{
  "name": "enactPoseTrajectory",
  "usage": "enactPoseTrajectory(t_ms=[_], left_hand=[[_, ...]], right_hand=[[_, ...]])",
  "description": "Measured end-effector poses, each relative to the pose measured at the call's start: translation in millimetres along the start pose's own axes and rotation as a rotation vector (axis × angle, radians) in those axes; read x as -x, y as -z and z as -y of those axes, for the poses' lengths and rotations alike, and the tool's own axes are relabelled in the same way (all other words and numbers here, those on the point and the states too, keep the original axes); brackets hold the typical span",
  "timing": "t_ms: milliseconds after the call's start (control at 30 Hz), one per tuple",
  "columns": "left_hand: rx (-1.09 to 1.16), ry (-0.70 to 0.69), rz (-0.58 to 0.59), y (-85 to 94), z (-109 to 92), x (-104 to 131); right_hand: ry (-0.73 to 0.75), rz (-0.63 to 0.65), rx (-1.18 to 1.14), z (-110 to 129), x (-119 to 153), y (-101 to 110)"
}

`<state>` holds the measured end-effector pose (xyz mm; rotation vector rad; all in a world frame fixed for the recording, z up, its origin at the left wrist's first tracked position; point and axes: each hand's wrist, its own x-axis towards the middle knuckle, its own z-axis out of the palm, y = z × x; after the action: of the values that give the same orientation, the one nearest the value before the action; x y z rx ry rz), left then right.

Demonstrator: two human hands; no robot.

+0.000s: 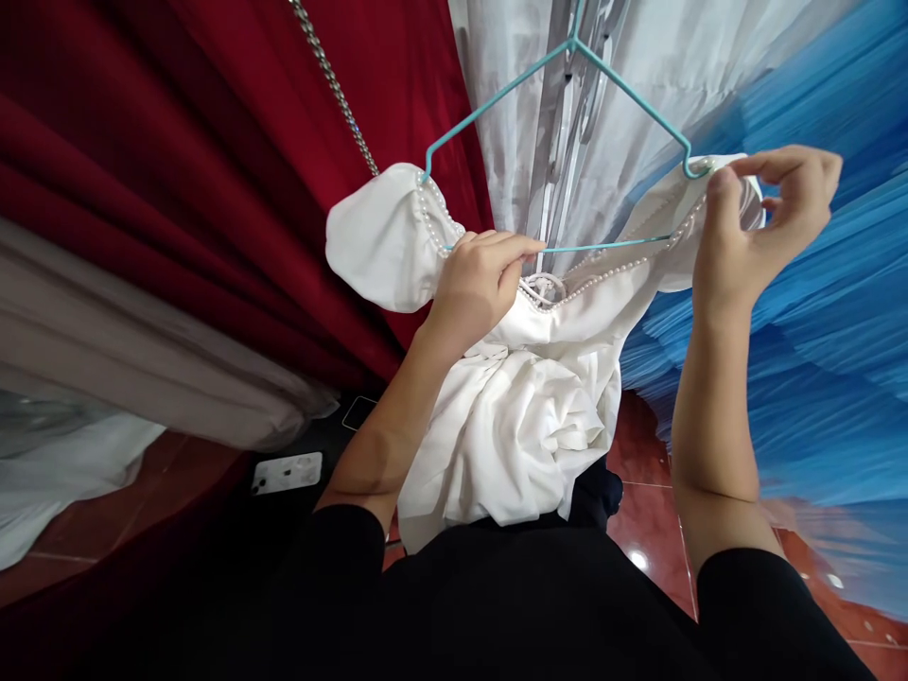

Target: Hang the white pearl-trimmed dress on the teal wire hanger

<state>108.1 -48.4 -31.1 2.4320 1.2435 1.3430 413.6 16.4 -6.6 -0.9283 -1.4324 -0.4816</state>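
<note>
A white dress (pixel 525 426) with pearl-beaded edging hangs from a thin teal hanger (pixel 500 95). Its left puff sleeve (pixel 379 236) hangs at the hanger's left end. My left hand (pixel 482 284) is closed on the dress's neckline near that sleeve, beside the hanger's bottom bar, which passes by the fingertips. At the hanger's right end my right hand (pixel 770 208) pinches the edge of the right shoulder strap, close to the hook-shaped tip. White cord loops lie inside the neckline between the hands.
Dark red fabric (pixel 397 76) hangs at the left and blue tulle (pixel 815 378) at the right. White curtains (pixel 659 95) are behind the hanger. A white phone (pixel 287 473) lies on a black surface at the lower left. Red floor tiles (pixel 649 530) show below.
</note>
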Motion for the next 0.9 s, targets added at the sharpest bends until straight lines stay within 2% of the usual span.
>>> enactPoseTrajectory(t_ms=[100,233,400,567,633,767,833,900], left_hand=[[-0.013,0.013,0.005,-2.6,2.6,-1.1],[-0.026,0.016,0.011,-3.4,2.7,-1.8],[-0.003,0.019,0.014,-1.5,-2.7,-0.5],[0.015,0.017,0.004,-2.9,-3.4,-0.3],[0.016,0.013,0.000,-3.0,-2.8,-1.3],[-0.006,0.023,0.015,-0.8,-1.8,-3.2],[0.002,0.014,0.030,-0.1,-2.3,-1.8],[0.034,0.009,0.011,-0.3,-4.6,1.7]], right_hand=[[-0.048,0.022,0.076,2.8,6.6,0.4],[-0.057,0.034,0.115,13.2,2.2,-6.4],[0.063,0.067,0.023,26.0,-1.7,-10.0],[0.181,-0.051,-0.178,55.0,0.3,-8.9],[0.159,0.067,-0.240,71.4,7.2,-12.5],[0.066,0.537,-0.215,93.7,39.2,-30.7],[0.078,0.627,-0.157,95.0,56.7,-39.6],[0.094,0.617,-0.127,92.2,68.7,-44.2]])
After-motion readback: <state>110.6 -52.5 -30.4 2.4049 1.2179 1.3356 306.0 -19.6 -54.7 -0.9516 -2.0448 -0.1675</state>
